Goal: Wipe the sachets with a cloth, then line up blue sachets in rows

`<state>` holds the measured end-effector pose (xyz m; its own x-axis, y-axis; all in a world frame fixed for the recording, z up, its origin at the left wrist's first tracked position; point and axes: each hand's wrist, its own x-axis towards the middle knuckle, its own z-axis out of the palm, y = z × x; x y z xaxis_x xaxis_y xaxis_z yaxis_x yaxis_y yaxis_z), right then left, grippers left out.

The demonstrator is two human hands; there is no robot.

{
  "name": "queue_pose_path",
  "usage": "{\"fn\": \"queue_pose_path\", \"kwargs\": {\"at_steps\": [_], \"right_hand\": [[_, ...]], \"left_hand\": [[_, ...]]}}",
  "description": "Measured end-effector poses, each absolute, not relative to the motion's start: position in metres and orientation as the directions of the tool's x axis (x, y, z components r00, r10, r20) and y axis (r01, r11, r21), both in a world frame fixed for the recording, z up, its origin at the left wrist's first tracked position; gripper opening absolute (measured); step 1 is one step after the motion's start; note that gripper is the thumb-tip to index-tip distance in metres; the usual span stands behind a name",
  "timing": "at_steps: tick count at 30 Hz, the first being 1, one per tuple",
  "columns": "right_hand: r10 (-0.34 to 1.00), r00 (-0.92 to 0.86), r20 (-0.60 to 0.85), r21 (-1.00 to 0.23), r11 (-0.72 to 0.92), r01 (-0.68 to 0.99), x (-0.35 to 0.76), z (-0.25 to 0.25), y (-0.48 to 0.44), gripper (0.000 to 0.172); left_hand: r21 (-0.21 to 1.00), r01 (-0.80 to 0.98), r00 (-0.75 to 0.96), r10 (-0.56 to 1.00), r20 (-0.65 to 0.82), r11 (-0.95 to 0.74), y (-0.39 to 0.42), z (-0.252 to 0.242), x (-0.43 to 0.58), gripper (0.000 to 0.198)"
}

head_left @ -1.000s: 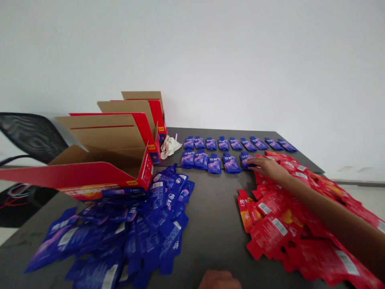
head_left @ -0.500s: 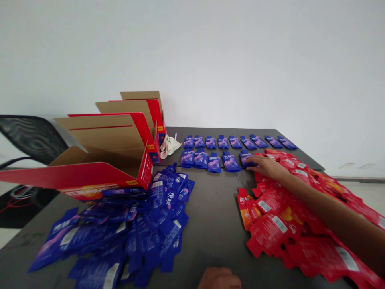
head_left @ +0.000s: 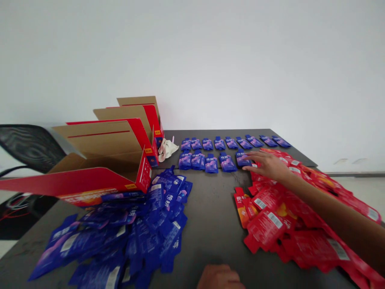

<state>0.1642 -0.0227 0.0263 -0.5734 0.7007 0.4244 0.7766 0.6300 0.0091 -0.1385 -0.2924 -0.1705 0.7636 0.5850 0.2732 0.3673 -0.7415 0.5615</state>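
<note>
My right hand (head_left: 266, 164) reaches over the red pouches (head_left: 267, 226) with its fingers apart, beside the rightmost blue pouch (head_left: 242, 158) of the nearer row. It holds nothing. At the bottom edge my left hand (head_left: 221, 277) is curled over the dark table (head_left: 204, 224); whether anything is inside it is hidden. Two rows of blue pouches lie flat at the back, with a farther row (head_left: 219, 143) behind the nearer one. A big heap of blue pouches (head_left: 150, 228) covers the left front.
Open red cartons (head_left: 141, 172) with raised brown flaps stand in a line at the left. A crumpled whitish cloth or glove (head_left: 167, 149) lies beside them. A black mesh chair (head_left: 31, 146) and cables (head_left: 19, 200) show at the far left, and a white wall (head_left: 210, 64) behind.
The fingers of my right hand have spread and lifted from the blue pouch. The view has shifted slightly. My left hand stays near the bottom edge.
</note>
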Motion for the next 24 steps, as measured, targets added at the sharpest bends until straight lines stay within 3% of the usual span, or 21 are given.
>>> {"fn": "queue_pose_path", "kwargs": {"at_steps": [4, 10, 18, 24], "right_hand": [[0.672, -0.481, 0.562, -0.032, 0.599, 0.8, 0.149, 0.065, -0.086, 0.041], [0.689, -0.313, 0.653, -0.256, 0.591, 0.765, 0.12, 0.085, -0.216, 0.032], [0.881, -0.077, 0.466, -0.723, 0.43, 0.54, 0.067, 0.013, -0.325, 0.025], [0.917, 0.03, 0.398, -0.834, 0.348, 0.429, 0.029, -0.048, -0.341, 0.029]], "left_hand": [[0.597, 0.394, 0.731, 0.632, 0.257, -0.699, -0.298, -0.126, -0.144, 0.038], [0.622, 0.509, 0.563, 0.777, 0.283, -0.595, -0.307, -0.072, -0.149, 0.022], [0.567, 0.569, 0.582, 0.778, 0.235, -0.596, -0.304, -0.054, -0.153, 0.027], [0.566, 0.591, 0.556, 0.798, 0.231, -0.575, -0.302, -0.053, -0.155, 0.028]]}}
